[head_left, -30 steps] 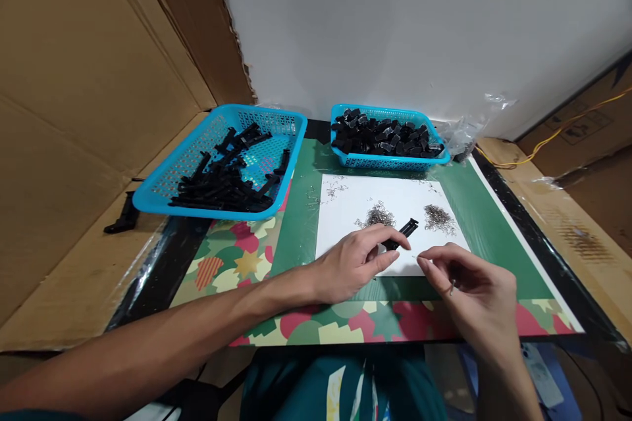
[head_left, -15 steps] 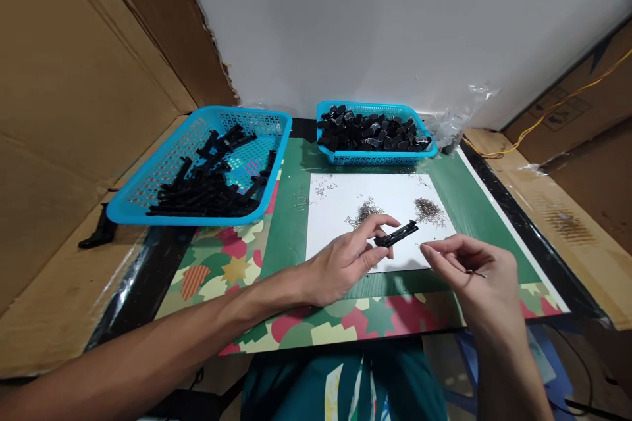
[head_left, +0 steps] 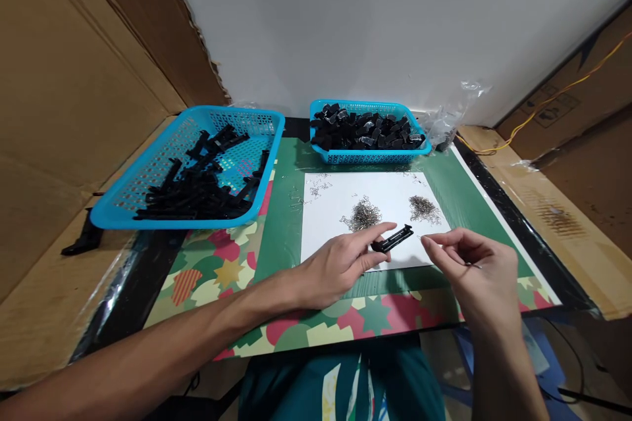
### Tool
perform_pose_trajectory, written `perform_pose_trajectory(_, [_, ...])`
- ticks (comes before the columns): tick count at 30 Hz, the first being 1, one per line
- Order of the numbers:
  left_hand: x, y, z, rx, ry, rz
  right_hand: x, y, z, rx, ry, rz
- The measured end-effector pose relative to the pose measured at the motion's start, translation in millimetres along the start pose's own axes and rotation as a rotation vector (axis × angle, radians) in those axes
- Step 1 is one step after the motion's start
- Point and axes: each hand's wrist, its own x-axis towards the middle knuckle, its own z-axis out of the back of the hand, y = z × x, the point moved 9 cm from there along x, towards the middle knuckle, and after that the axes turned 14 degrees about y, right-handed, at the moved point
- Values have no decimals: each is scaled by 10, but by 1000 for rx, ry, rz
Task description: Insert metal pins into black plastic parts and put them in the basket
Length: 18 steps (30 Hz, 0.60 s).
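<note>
My left hand point(head_left: 340, 263) is closed around one end of a long, narrow black plastic part point(head_left: 395, 239), held just above the white sheet. The part's slotted side faces up and its free end points right. My right hand point(head_left: 474, 263) is pinched at the fingertips on a tiny wire piece point(head_left: 419, 237), a short gap from that free end. A thin metal tool tip point(head_left: 474, 266) shows by the curled fingers of this hand; most of it is hidden. Beyond my hands, two piles of small wire pieces point(head_left: 365, 213) lie on the white sheet point(head_left: 326, 217).
At the left a blue basket point(head_left: 99, 214) holds long black parts; another blue basket point(head_left: 370, 158) at the back holds small black pieces. A loose black part point(head_left: 83, 239) lies left of the table. A clear plastic bag point(head_left: 444, 125) and cardboard walls point(head_left: 64, 79) stand around.
The view has shifted slightly. My right hand's fingertips have risen a little, and the black part in my left hand has turned slightly. Both hands keep their hold.
</note>
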Motion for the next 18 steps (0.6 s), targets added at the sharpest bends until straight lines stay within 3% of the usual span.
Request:
perform_pose_trajectory(4, [27,-62,-47,135,-8,-89,71,-114,-8,-70,42,-61])
perform_pose_trajectory(11, [24,-51,-124,248,30,-89,150,-237,-147,-188,177,-152])
perform_pose_trajectory(18, [34,-100,-140,279,53,-87,153,-231,-206,-234,192,-139])
